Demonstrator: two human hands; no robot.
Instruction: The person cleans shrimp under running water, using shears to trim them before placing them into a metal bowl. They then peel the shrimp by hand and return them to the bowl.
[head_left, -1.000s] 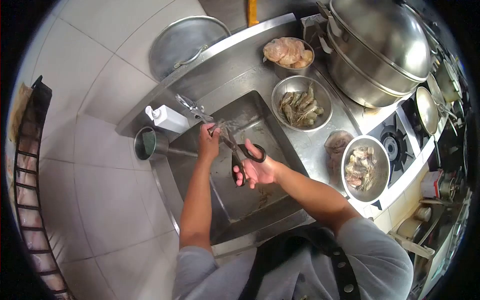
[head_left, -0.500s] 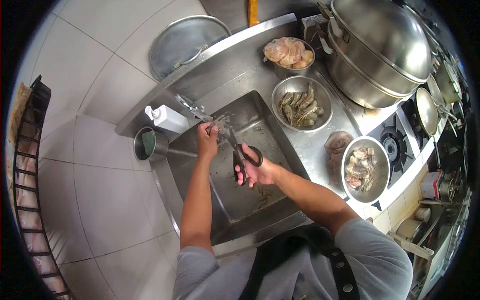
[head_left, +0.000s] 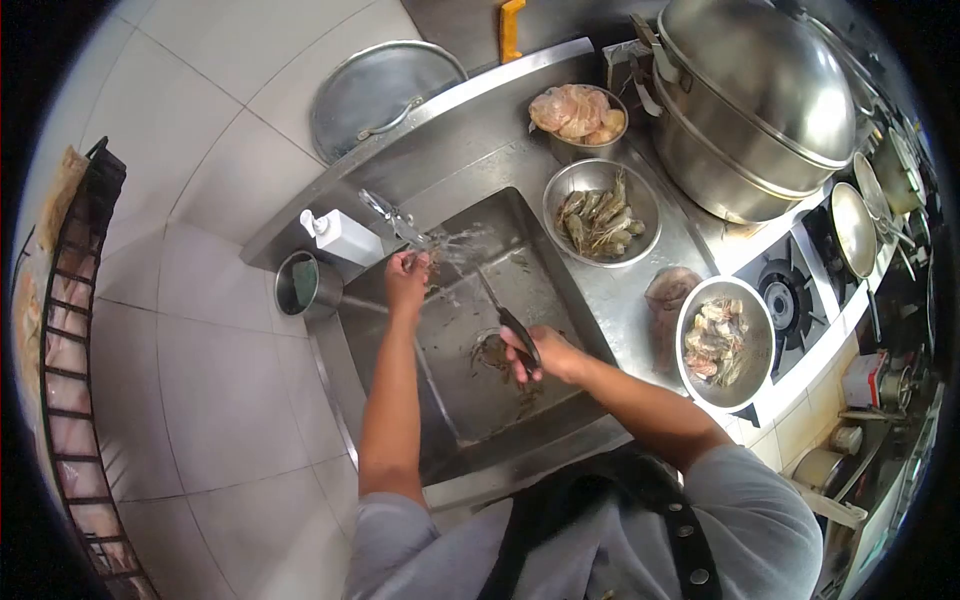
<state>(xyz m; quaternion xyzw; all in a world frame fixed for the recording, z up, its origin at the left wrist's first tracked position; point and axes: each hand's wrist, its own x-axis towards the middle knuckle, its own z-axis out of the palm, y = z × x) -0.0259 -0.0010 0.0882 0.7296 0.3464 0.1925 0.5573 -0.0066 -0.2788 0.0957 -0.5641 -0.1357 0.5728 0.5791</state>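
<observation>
Separating in the head view: the right hand [head_left: 540, 354] and left hand [head_left: 406, 285] now work apart above the sink [head_left: 475, 402]. Half a second earlier, the scissors [head_left: 519, 335] reached up to the left hand; at present they are swung clear and turned nearly edge-on, over the middle of the basin. The right hand is closed around their dark handles; how far the blades are parted cannot be judged. The left hand is narrow, its fingers gathered just below the tap [head_left: 385, 207], where water [head_left: 460, 245] splashes beside it; whether anything small is pinched there cannot be told. The change suggests a break in cutting, with rinsing under the tap as the step in hand. Whole prawns [head_left: 600, 217] lie in a steel bowl [head_left: 643, 196] on the tabletop [head_left: 610, 284], beside the sink; pale pieces [head_left: 716, 340] lie in a second bowl [head_left: 758, 345], farther right. Neither bowl is touched by a hand.
</observation>
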